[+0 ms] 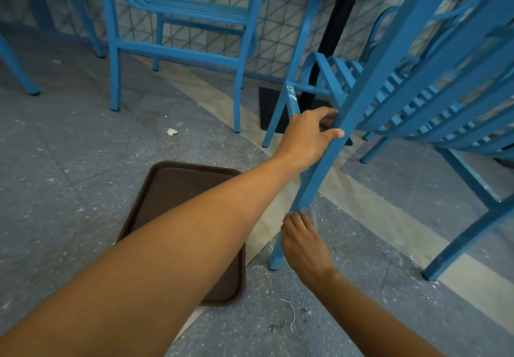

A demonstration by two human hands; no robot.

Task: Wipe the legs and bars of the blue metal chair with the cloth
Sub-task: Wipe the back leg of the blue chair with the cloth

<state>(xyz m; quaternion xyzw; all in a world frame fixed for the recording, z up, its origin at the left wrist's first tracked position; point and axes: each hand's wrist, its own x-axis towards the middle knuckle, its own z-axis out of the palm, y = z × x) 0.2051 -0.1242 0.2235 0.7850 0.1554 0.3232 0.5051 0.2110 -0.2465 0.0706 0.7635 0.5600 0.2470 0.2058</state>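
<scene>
Blue chair (434,84) leans tilted, its leg (319,170) gripped high by the left hand (308,137) to steady it; lower down, right-hand (303,242) fingers (299,219) curl round the cloth (310,213), pressing it against that leg near the floor (83,162).

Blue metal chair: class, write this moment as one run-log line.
left hand: grips blue metal chair leg | right hand: holds grey cloth on leg, low | brown plastic tray: on floor
</scene>
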